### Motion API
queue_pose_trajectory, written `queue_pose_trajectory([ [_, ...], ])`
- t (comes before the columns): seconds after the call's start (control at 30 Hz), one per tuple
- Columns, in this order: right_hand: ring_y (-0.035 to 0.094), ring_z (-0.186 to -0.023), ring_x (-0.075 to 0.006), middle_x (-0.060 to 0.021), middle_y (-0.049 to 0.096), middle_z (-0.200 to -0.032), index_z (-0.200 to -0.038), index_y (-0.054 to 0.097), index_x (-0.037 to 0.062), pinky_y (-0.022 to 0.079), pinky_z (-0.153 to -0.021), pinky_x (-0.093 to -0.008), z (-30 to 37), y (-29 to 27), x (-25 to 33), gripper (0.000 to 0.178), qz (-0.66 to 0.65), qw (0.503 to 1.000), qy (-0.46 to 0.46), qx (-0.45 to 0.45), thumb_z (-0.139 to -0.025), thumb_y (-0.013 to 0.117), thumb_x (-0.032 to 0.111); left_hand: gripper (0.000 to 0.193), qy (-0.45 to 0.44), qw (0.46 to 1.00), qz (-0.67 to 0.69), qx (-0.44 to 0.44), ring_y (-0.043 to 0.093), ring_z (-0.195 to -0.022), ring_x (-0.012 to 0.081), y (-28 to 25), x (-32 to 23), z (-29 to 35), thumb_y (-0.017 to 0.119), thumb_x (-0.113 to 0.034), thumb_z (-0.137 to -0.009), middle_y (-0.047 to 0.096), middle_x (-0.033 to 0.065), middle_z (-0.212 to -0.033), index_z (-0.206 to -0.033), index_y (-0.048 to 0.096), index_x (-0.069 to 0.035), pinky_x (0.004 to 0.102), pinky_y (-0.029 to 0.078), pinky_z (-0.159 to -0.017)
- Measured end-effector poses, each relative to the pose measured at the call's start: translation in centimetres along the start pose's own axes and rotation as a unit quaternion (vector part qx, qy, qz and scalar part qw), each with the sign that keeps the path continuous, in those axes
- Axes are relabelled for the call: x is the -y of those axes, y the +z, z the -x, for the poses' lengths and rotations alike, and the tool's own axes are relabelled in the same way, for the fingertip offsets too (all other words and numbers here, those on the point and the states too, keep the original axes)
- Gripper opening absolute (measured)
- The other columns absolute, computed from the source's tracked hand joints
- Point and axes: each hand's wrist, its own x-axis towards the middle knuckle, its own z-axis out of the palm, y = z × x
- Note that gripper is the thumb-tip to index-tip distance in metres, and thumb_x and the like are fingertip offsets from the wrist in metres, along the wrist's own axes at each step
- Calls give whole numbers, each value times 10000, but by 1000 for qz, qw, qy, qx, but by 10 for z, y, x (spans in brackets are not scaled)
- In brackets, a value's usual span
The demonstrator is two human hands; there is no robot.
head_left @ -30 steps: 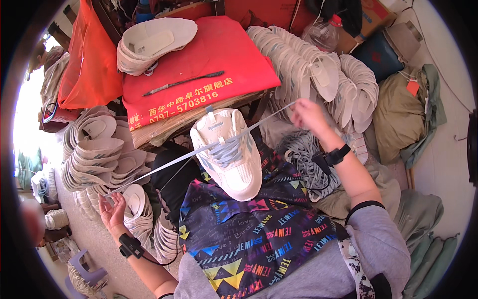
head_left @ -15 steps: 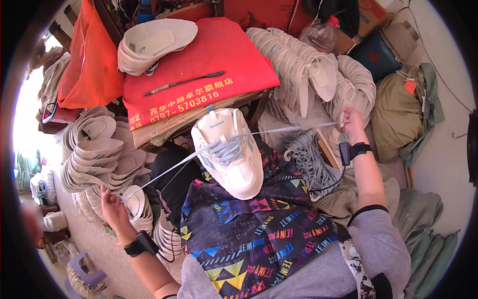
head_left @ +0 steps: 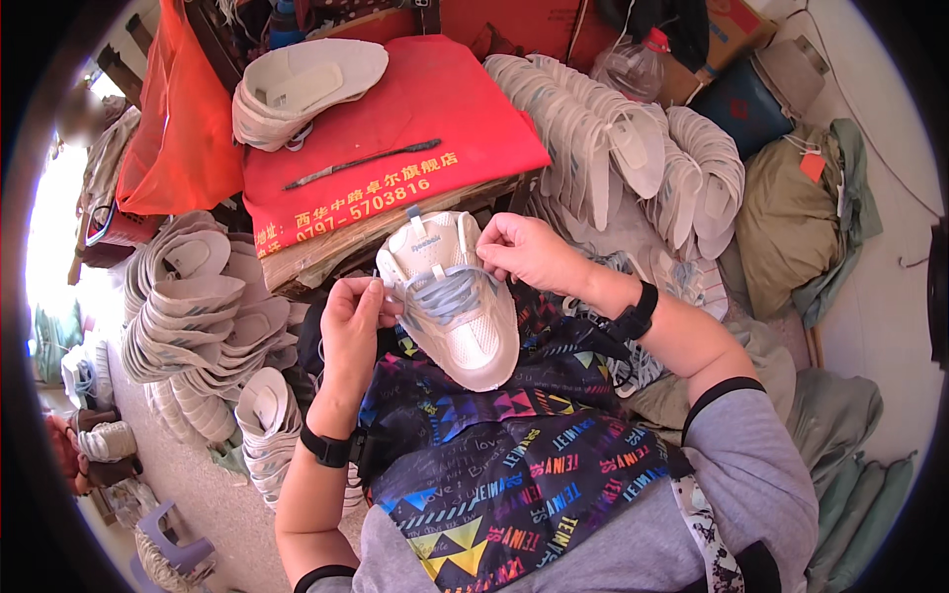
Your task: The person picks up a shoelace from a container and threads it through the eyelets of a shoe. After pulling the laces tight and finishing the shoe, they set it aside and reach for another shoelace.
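Observation:
A white mesh shoe upper [head_left: 476, 348] with blue-grey panels rests toe toward me over my patterned apron [head_left: 514, 445]. Its blue-grey shoelace [head_left: 440, 294] crosses the tongue in several rows. At the shoe's left edge, my left hand [head_left: 353, 318] is closed, thumb and finger pinching the lace by the upper eyelets. My right hand [head_left: 524, 249] pinches the lace on the opposite side, beside the collar. The fingers partly hide the lace ends.
A wooden bench with a red cover [head_left: 425, 109] stands ahead, bearing stacked shoe uppers [head_left: 316, 74] and a thin dark tool [head_left: 361, 164]. More stacked uppers lie left [head_left: 183, 316] and right [head_left: 563, 128]. A bundle of grey laces [head_left: 638, 366] lies beneath my right forearm.
Both hands have come in from wide apart to the shoe's two sides. The lace, stretched out straight across the shoe before, is now drawn in close to it.

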Motion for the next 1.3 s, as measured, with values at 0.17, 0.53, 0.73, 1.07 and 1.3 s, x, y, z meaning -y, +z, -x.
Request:
queue_pose_trajectory([
  [0.17,598,-660,-154,-51,615,-771,-917,579,25,489,-589,-300,-1,-1,-2,129,173,979,-105,-27,-892,611,147,141,-60,997,-5,39,585,-571,97,6,-7,4,554,-159,-976,634,62,-827,-944,550,-21,205,441,-529],
  [0.53,638,-647,-353,-158,614,-681,-983,469,18,497,-538,-446,-5,8,27,216,533,791,-301,18,-809,581,82,145,82,917,-386,59,615,-618,236,9,-20,-10,612,-143,-820,610,104,-737,-808,550,-13,351,480,-564],
  [0.73,643,-677,-330,-151,604,-722,-995,500,16,512,-565,-438,-8,-1,53,217,614,740,-262,85,-811,579,99,161,253,728,-623,132,612,-816,358,22,-61,-10,663,-46,-769,572,138,-913,-890,558,-35,461,484,-715],
  [1.07,566,-943,-287,-94,509,-1005,-926,590,68,494,-767,-411,-40,-29,58,242,509,776,-309,209,-742,735,129,229,291,705,-560,325,584,-835,296,0,-86,-42,726,-32,-724,509,95,-959,-920,609,-45,397,477,-724],
  [1.3,549,-923,-197,-80,490,-1014,-869,679,49,451,-802,-315,-43,-25,25,182,337,905,-186,180,-852,694,230,157,213,834,-406,307,478,-851,188,-15,-50,-43,748,-95,-763,436,53,-914,-857,641,-29,283,421,-744],
])
